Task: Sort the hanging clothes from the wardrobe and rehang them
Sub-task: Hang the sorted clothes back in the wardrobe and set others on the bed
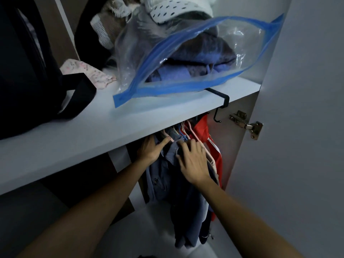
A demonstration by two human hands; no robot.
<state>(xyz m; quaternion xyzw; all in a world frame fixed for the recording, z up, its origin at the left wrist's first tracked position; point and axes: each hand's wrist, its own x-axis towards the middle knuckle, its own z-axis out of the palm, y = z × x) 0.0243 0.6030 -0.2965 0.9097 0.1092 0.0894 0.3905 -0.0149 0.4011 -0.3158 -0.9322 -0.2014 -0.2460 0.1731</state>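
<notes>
Right now your left hand (150, 148) reaches up under the white wardrobe shelf (104, 127), thumb and fingers closed around the top of a dark hanging garment (163, 138). Your right hand (193, 162) lies just beside it at about three o'clock, fingers spread and relaxed, pressing flat on the collar of a blue-grey buttoned shirt (163, 179). That shirt hangs between your forearms. At two o'clock from your right hand hangs a red jacket with white stripes (206, 135), touching a bunch of pink and blue hangers (186, 129). On the shelf at twelve o'clock sits a clear zip bag with a blue seal (186, 58), full of blue folded cloth. A black bag (33, 71) stands at ten o'clock.
</notes>
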